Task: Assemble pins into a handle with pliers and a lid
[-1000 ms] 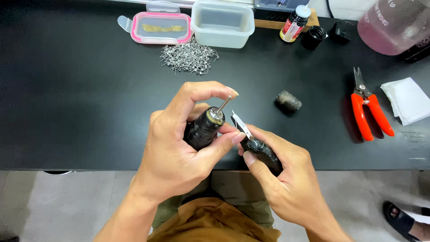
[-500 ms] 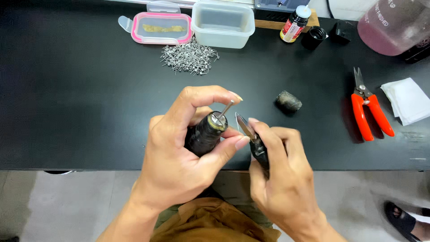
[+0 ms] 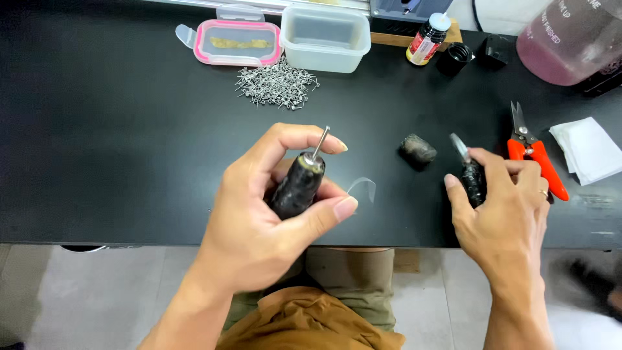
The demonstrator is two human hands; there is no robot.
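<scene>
Gripping tight: my left hand (image 3: 272,214) wraps the dark cylinder (image 3: 297,186) with its metal pin above the black table (image 3: 116,142); my right hand (image 3: 502,210) clutches a dark-handled blade tool (image 3: 472,175) near the orange snips (image 3: 534,159).

The left hand (image 3: 272,214) grips a dark cylindrical tool (image 3: 297,186) with a thin metal pin (image 3: 319,142) standing from its tip. The right hand (image 3: 502,207) holds a black-handled cutter (image 3: 472,175), well apart from it. Between them on the black table (image 3: 97,142) lies a small dark roll (image 3: 417,149); orange-handled snips (image 3: 531,155) lie just beside the right hand.
</scene>
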